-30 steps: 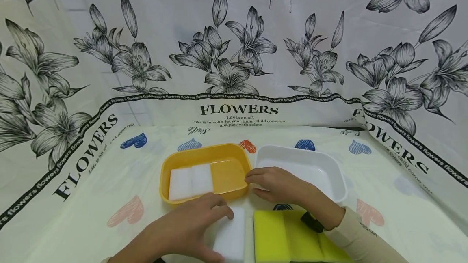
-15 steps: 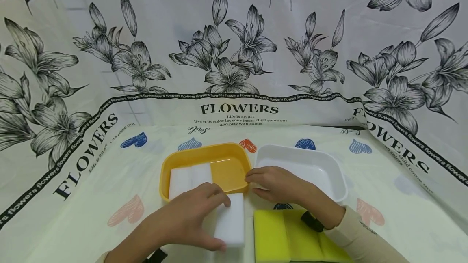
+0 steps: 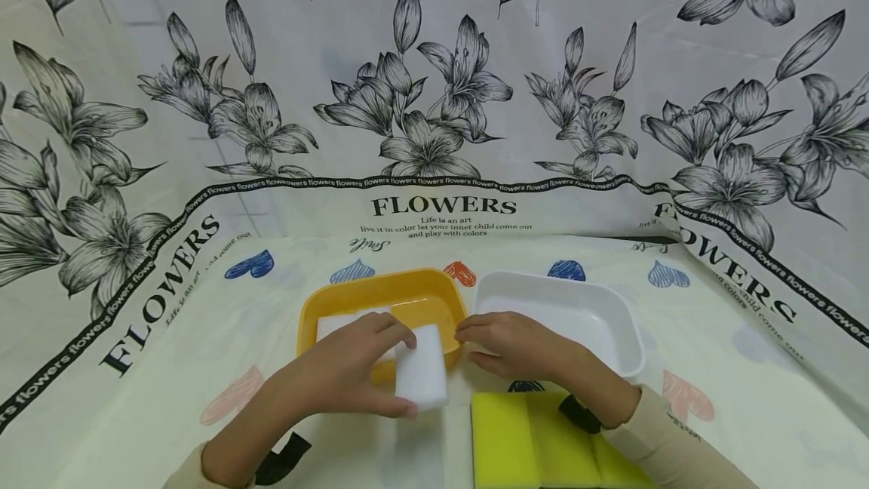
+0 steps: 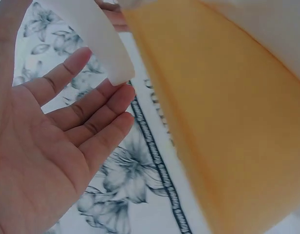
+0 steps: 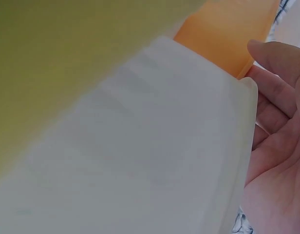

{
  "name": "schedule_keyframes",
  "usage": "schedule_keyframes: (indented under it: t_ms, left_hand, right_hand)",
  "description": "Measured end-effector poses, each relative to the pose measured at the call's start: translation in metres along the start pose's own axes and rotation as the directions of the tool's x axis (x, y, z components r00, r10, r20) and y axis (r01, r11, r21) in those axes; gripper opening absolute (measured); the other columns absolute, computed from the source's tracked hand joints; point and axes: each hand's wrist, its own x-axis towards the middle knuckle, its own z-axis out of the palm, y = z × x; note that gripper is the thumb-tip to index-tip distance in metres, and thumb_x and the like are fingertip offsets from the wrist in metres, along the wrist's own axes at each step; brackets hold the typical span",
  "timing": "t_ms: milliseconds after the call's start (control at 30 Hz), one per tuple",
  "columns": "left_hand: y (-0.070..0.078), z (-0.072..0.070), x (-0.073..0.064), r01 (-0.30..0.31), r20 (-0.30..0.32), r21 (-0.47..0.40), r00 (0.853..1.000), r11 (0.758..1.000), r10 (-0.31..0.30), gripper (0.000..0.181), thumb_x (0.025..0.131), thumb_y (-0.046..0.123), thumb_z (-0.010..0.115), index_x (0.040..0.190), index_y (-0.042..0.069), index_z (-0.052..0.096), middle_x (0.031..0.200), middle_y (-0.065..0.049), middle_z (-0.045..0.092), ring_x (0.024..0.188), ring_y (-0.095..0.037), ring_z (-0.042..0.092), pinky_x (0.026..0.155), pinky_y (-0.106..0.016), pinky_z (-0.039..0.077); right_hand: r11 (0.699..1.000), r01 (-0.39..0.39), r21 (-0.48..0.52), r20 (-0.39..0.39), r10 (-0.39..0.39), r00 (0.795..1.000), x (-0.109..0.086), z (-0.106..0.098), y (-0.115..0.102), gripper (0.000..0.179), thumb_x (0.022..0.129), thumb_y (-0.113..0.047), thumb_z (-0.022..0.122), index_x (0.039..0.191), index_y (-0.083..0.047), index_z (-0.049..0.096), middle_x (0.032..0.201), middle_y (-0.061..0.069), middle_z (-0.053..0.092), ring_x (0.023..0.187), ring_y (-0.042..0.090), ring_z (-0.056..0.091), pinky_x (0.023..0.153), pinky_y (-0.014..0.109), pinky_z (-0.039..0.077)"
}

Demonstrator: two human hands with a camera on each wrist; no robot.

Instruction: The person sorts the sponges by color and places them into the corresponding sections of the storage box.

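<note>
In the head view my left hand (image 3: 360, 368) holds a white sponge (image 3: 421, 368) between thumb and fingers, tilted over the near edge of the yellow tub (image 3: 383, 278). Other white sponges (image 3: 336, 323) lie in the tub's left part, partly hidden behind that hand. The left wrist view shows the held sponge (image 4: 103, 44) at the fingertips, beside the tub's wall (image 4: 223, 117). My right hand (image 3: 519, 342) rests with bent, relaxed fingers at the yellow tub's right rim, overlapping the white tub (image 3: 627, 327). From the right wrist, its thumb (image 5: 279, 56) shows close to the tub's corner.
Yellow sponges (image 3: 505, 436) lie side by side at the front right, partly under my right forearm. A heart-printed cloth (image 3: 170, 429) covers the table. Behind it hangs a flower-printed curtain (image 3: 434, 59).
My left hand has carried the white sponge up and forward from the cloth to the yellow tub's near rim, tilting it. The right hand has stayed put.
</note>
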Motion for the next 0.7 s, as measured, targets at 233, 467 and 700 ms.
schedule_keyframes:
  t_ms: [233,467,700]
  left_hand:
    - [-0.017,0.004,0.009,0.071,-0.012,-0.038,0.997,0.997,-0.072,0.069,0.070,0.073,0.077,0.118,0.026,0.061,0.117,0.004,0.060,0.102,-0.014,0.054,0.091,-0.039,0.052]
    - [-0.025,0.004,0.017,0.117,-0.019,-0.067,0.993,0.991,-0.118,0.069,0.069,0.071,0.079,0.118,0.025,0.062,0.115,0.003,0.061,0.101,-0.019,0.056,0.091,-0.039,0.052]
    - [-0.032,0.006,0.022,0.159,-0.027,-0.086,0.987,0.984,-0.161,0.072,0.067,0.068,0.082,0.122,0.027,0.061,0.121,0.004,0.060,0.107,-0.019,0.056,0.095,-0.042,0.051]
  right_hand:
    - [1.000,-0.001,-0.005,0.004,0.001,1.000,0.000,0.001,0.001,0.030,0.094,-0.016,0.072,0.123,-0.006,0.070,0.124,0.003,0.068,0.114,0.017,0.064,0.097,0.028,0.051]
    - [1.000,0.012,-0.012,-0.005,-0.012,1.000,-0.001,0.000,0.002,0.030,0.094,-0.016,0.072,0.122,-0.006,0.070,0.124,0.004,0.068,0.113,0.017,0.064,0.097,0.029,0.052]
    - [1.000,0.007,0.000,-0.004,-0.007,1.000,-0.002,0.000,0.002,0.031,0.094,-0.015,0.072,0.123,-0.006,0.070,0.125,0.004,0.068,0.114,0.018,0.064,0.097,0.030,0.051]
